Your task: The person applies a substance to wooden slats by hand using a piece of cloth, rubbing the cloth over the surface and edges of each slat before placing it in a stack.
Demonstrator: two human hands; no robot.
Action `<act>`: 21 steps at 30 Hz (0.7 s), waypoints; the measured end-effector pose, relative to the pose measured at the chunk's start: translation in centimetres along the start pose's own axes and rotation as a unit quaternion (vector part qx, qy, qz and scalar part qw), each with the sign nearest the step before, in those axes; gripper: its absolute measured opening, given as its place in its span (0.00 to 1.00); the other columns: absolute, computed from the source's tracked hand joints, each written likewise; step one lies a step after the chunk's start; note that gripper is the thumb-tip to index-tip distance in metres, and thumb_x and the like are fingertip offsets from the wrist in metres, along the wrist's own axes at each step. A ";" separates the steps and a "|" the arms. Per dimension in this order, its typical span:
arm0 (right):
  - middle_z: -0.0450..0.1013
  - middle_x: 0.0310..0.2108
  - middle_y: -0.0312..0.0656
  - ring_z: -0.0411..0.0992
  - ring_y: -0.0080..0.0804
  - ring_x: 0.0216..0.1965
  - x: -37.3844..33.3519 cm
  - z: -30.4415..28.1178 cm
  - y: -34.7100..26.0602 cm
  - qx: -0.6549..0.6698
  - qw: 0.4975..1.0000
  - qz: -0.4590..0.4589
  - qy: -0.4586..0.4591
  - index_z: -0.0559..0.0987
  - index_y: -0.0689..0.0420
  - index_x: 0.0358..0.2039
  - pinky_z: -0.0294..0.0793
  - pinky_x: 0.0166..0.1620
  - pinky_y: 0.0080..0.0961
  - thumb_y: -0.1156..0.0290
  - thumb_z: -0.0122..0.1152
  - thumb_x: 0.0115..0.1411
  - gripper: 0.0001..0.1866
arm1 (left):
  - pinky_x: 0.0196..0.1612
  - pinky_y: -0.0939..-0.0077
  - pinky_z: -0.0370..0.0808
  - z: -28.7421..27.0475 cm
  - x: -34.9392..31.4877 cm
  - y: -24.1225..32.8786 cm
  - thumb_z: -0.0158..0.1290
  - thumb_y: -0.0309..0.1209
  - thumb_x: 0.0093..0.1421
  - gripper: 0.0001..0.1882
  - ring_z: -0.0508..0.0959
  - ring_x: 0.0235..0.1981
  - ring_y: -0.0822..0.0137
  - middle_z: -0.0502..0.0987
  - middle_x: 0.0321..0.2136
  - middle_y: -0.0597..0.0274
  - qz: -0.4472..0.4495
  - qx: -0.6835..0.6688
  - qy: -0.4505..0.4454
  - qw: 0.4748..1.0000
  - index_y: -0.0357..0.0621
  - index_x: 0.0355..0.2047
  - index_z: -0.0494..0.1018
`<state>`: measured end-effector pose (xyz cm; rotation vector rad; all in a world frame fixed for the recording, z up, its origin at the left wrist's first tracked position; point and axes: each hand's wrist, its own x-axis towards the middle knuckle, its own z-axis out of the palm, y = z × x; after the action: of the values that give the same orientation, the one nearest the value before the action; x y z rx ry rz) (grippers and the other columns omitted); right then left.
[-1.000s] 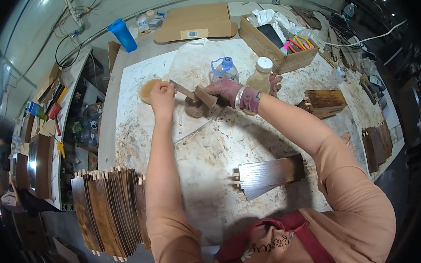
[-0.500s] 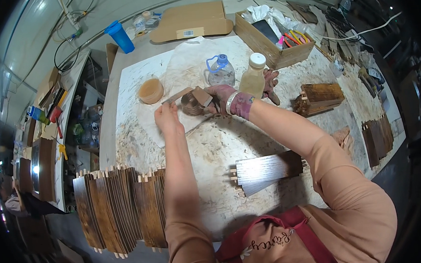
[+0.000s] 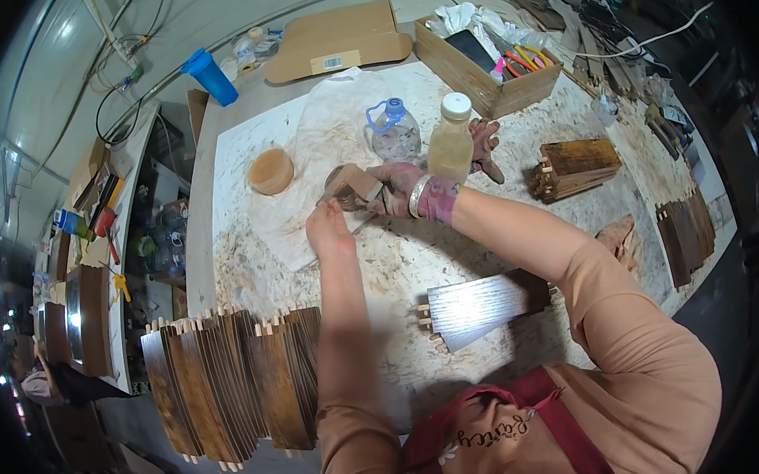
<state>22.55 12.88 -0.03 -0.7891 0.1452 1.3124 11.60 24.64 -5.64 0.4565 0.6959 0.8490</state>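
Note:
My left hand [image 3: 330,228], bare, is closed with its fingertips pinching the end of a flat brown strip [image 3: 338,181]. My right hand [image 3: 402,186], in a purple-stained glove, grips a small tan block [image 3: 361,184] whose kind I cannot make out. The block and strip meet over a round brown container, which they mostly hide. A stained white cloth [image 3: 297,233] lies under this work. To its left stands a tub of amber material [image 3: 271,171]. Beyond my right hand are a white-capped bottle of yellowish liquid [image 3: 450,150] and a clear jug with a blue handle [image 3: 395,132].
Dark-stained wooden slats with pegs [image 3: 223,385] stand in rows at the left front. Two slats [image 3: 484,309] lie near me, and a stack [image 3: 579,168] sits right. A stained glove [image 3: 486,152] lies behind the bottle. A wooden box of tools [image 3: 518,94] is at the back.
My left hand has moved right and slightly down, bringing the strip closer to the tan block. My right hand keeps its grip nearly in place. The whole view has shifted slightly.

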 end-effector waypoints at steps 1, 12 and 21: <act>0.75 0.36 0.52 0.76 0.43 0.26 -0.4 0.2 0.1 0.008 1.000 0.011 -0.006 0.72 0.66 0.47 0.72 0.17 0.30 0.67 0.47 0.67 0.15 | 0.45 0.79 0.77 -0.2 0.2 0.1 0.45 0.19 0.63 0.03 0.74 0.36 0.68 0.73 0.36 0.56 -0.002 -0.001 0.000 1.000 0.32 0.35 0.69; 0.76 0.35 0.47 0.74 0.35 0.28 2.3 -4.0 0.7 -0.196 0.969 -0.132 -0.066 0.76 0.63 0.44 0.74 0.25 0.29 0.64 0.56 0.64 0.15 | 0.47 0.75 0.76 -0.1 -0.2 0.4 0.49 0.23 0.64 0.05 0.74 0.37 0.67 0.70 0.36 0.58 0.040 -0.004 0.023 0.999 0.36 0.34 0.64; 0.76 0.40 0.52 0.74 0.43 0.44 0.0 0.8 -1.0 -0.558 0.741 -0.365 0.080 0.77 0.62 0.46 0.71 0.50 0.32 0.50 0.56 0.62 0.26 | 0.35 0.79 0.74 2.6 -3.0 3.2 0.49 0.25 0.66 0.06 0.73 0.35 0.77 0.69 0.32 0.63 0.310 0.321 -0.100 0.889 0.37 0.34 0.65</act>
<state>23.14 13.32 0.98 -1.7467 -0.8423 0.4403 10.42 23.81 -0.74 1.4020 0.6332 1.1359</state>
